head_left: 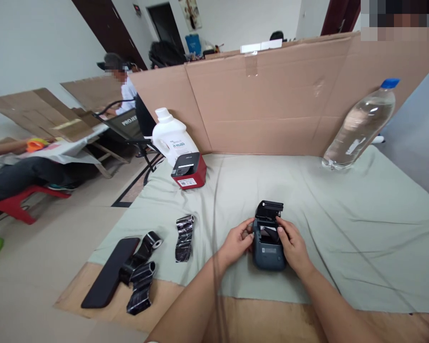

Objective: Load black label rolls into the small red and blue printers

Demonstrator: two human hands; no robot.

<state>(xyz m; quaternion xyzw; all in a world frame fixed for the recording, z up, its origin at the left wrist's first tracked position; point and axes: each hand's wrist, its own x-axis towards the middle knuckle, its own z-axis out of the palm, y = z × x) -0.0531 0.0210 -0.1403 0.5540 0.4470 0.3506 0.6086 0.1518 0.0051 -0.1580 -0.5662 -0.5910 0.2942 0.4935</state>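
A dark blue-grey portable label printer [270, 257] lies on the green cloth with its black lid [270, 208] raised at the far end. Something black and partly white sits inside its open bay; I cannot make out exactly what. Along the printer's left side, my left hand [238, 242] is closed, thumb and fingers against the edge near the hinge. My right hand [293, 243] grips the opposite side, its fingertips at the upper right rim of the bay. To the left lies a partly unrolled glossy black ribbon roll [184, 238], apart from both hands.
More black rolls [141, 286] lie beside a flat dark pad [110, 274] at front left. A red-black box-shaped device [189, 171] stands before a white jug [173, 138]. A tilted water bottle [361, 126] leans at right against a cardboard wall [264, 105]. People sit at far left.
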